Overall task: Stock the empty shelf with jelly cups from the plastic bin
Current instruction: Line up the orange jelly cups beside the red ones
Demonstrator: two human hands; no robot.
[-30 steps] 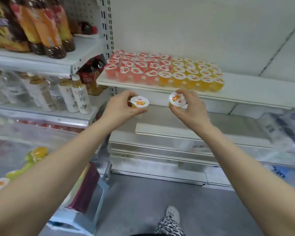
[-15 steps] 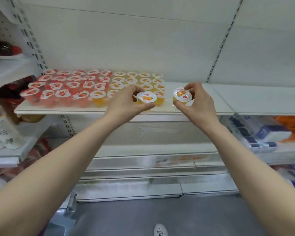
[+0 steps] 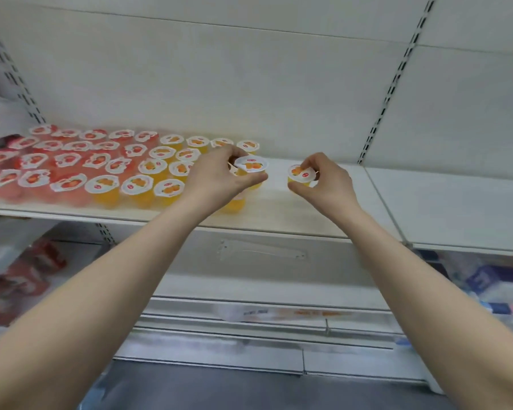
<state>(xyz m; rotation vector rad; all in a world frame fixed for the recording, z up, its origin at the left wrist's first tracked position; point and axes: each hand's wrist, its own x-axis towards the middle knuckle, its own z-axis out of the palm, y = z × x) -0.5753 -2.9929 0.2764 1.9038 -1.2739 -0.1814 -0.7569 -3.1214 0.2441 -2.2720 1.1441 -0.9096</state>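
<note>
Both your hands now reach further in over the shelf. Left hand: fingers grasp an orange jelly cup by the stocked rows. Right hand: fingers grasp a second cup over bare shelf. Lid lettering unreadable.

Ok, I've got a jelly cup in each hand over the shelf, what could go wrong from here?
The left hand holds its small yellow jelly cup with a white printed lid right beside the packed yellow rows; setting it down could knock neighbours askew. The right hand only pinches its matching cup with fingertips; it might slip or tip onto the white shelf.
</note>
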